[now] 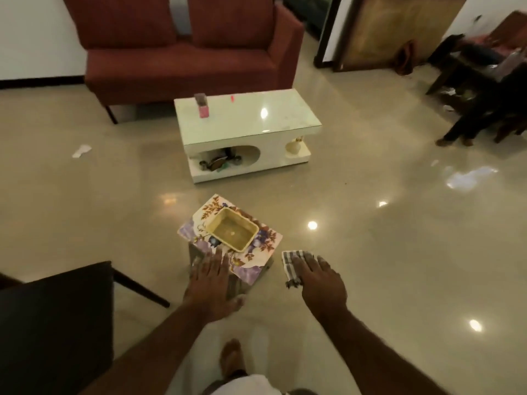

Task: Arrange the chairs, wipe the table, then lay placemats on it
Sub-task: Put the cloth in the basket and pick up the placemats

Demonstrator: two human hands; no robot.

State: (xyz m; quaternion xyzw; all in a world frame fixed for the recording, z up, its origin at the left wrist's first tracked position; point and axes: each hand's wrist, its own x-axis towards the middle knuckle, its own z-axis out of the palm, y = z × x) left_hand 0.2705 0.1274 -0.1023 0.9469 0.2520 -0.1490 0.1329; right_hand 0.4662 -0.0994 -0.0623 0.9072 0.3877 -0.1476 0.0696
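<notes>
no readable text, no labels, no brands, no numbers anywhere

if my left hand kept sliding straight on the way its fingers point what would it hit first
Likely the yellow basket on the floral mat: the left hand lies flat at the mat's near edge, fingers aimed at it. Depth is unclear.

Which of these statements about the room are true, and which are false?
1. The right hand holds a checked cloth. True.
2. The yellow tray stands on the white table. False: it stands on the small flowered stand, nearer the person.
3. A pink bottle stands on the white table. True.
4. The sofa is blue. False: it is red.
</notes>
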